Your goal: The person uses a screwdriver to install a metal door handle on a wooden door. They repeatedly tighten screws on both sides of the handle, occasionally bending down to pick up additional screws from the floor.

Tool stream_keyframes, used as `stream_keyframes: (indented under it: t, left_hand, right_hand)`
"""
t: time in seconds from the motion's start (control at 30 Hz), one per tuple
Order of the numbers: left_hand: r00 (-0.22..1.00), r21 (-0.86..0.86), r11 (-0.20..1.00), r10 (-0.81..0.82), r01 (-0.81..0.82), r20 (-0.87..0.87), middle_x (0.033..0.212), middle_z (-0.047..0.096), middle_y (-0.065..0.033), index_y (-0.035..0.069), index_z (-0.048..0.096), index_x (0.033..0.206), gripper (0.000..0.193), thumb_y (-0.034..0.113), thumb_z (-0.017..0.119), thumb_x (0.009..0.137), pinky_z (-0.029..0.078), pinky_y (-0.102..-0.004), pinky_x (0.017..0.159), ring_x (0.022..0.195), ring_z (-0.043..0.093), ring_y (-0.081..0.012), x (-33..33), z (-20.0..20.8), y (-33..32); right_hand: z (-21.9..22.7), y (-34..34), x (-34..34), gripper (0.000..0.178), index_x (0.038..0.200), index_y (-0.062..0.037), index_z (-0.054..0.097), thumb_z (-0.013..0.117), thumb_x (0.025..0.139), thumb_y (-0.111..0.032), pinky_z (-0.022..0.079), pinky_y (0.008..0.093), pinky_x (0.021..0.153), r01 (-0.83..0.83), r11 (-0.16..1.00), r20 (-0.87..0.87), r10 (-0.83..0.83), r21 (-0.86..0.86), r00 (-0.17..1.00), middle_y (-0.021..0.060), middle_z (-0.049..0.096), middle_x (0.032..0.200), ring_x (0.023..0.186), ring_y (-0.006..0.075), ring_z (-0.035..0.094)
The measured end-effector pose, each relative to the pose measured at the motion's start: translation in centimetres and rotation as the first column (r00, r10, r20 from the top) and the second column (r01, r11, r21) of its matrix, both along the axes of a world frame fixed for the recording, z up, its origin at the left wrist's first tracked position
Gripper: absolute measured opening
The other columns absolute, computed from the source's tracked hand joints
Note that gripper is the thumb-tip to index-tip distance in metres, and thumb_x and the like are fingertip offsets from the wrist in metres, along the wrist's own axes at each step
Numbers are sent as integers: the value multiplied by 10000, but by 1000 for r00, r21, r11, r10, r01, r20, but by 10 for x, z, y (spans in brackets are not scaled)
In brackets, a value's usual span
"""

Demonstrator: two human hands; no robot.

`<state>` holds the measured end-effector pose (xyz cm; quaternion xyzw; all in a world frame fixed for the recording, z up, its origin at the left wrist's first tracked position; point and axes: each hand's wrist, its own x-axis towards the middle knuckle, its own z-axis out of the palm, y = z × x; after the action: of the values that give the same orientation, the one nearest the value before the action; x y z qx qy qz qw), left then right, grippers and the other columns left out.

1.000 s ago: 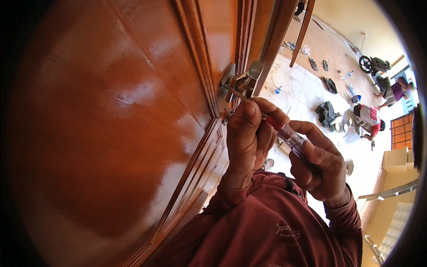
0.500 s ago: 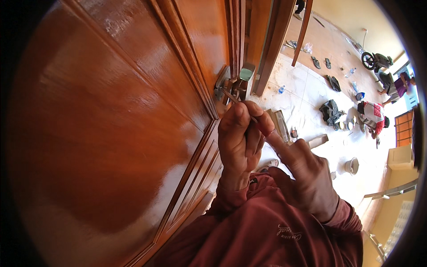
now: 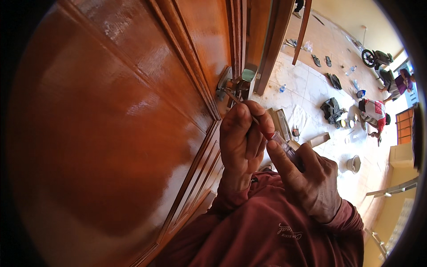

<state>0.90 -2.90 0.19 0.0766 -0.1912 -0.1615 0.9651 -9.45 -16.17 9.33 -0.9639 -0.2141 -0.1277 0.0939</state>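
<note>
Right hand [image 3: 311, 180] has rolled over, now gripping screwdriver handle [image 3: 283, 144]; likely a regrip between turns. Left hand [image 3: 241, 142] pinches shaft [image 3: 231, 95], lock plate [image 3: 222, 83] at 11 o'clock.

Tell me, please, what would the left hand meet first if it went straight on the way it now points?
The left hand would probably first meet the door handle, straight ahead in the picture, though depth is unclear.

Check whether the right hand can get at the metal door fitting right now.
Probably not directly: the right hand is on the screwdriver handle, and the left hand, pinching the shaft, sits between it and the metal door fitting.
</note>
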Motion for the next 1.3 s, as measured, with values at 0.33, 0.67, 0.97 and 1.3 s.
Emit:
stream_keyframes:
  t: [0.33, 0.67, 0.97, 1.3]
  left_hand:
    - [991, 78, 996, -53, 44, 125, 1005, 674, -235, -62, 558, 1171, 403, 298, 416, 1062, 265, -173, 323, 330, 308, -20, 5, -2, 6]
    - [995, 207, 978, -50, 31, 89, 998, 676, -291, -63, 566, 1149, 381, 289, 465, 1047, 237, -169, 314, 331, 291, -20, 13, 7, 14]
    - [998, 112, 994, 10, -16, 56, 954, 689, -256, -32, 596, 1086, 366, 305, 458, 1049, 246, -171, 333, 350, 312, -4, 9, 3, 4]
    - [997, 106, 993, 45, -52, 59, 970, 677, -278, -49, 568, 1072, 335, 256, 430, 1060, 263, -163, 336, 350, 317, -9, 6, 1, 1]
  right_hand:
    - [39, -5, 8, 561, 1293, -173, 621, 666, 745, -60, 395, 281, 390, -58, 962, 107, 89, -267, 990, 25, 354, 697, 515, 116, 477]
    - [59, -7, 25, 401, 1341, -35, 449, 537, 987, -201, 313, 228, 458, 780, 172, -782, 324, 602, 533, 50, 596, 760, 501, 82, 453]
    - [22, 2, 9, 556, 1300, -23, 560, 691, 766, 66, 453, 296, 477, 40, 986, -34, -35, 159, 999, 118, 581, 836, 582, 198, 575]
    - [17, -9, 17, 441, 1293, -30, 518, 654, 893, -157, 357, 261, 405, 226, 806, -281, -78, 547, 956, 66, 564, 754, 491, 105, 469]
